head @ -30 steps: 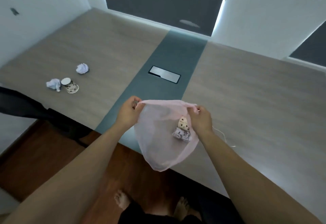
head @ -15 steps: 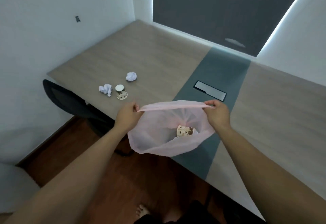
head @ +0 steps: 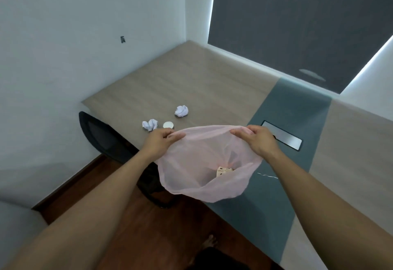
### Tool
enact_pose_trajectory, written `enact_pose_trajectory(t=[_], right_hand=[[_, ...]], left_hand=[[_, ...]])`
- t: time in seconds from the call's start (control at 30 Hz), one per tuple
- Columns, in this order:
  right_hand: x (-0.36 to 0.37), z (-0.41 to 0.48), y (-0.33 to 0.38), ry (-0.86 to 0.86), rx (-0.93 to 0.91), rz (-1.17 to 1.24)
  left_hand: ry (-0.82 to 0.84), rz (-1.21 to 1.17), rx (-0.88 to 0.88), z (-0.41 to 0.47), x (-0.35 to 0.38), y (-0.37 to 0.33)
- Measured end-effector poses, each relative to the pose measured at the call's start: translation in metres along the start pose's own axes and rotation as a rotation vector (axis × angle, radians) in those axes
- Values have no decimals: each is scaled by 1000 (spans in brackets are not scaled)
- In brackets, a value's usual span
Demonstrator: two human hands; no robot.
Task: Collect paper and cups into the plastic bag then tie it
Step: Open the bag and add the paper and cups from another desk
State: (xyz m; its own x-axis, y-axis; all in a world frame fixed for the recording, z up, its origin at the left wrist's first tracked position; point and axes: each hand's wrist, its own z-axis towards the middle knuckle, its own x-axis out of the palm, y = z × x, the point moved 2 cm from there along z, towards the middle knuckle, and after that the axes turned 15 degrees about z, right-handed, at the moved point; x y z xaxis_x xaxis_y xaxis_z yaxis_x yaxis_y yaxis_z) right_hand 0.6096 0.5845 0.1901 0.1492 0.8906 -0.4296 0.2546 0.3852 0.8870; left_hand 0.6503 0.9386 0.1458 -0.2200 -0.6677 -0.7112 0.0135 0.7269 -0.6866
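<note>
A thin pink plastic bag hangs open over the table's near edge. My left hand pinches its rim on the left and my right hand grips the rim on the right. Through the plastic a spotted paper cup shows low in the bag. On the table beyond my left hand lie two crumpled white papers, one close by and one farther back. Between them stands a paper cup, partly hidden by my left hand.
The wooden table has a grey-green strip with a metal cable hatch. A black chair stands at the table's left end against the white wall. A thin white thread lies on the strip.
My view has swung left and nearer to the table's left end. Both hands carried the open bag that way, so the loose papers and cup now lie just beyond my left hand.
</note>
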Motion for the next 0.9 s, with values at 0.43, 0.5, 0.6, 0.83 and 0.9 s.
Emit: enact_pose_trajectory(t=[0.43,0.5,0.6,0.83,0.9], right_hand=[[34,99,36,0,64,241],[40,110,36,1,75,251],[49,128,32,-8,114,255],[80,140,20,-85,167,184],[86,145,18,-99,167,156]], left_hand=[[-8,205,-179,99,17,54],[29,240,-214,116,20,60],[83,248,-265,144,19,62],[147,436,-308,210,31,101],[177,485,-286,221,36,109]])
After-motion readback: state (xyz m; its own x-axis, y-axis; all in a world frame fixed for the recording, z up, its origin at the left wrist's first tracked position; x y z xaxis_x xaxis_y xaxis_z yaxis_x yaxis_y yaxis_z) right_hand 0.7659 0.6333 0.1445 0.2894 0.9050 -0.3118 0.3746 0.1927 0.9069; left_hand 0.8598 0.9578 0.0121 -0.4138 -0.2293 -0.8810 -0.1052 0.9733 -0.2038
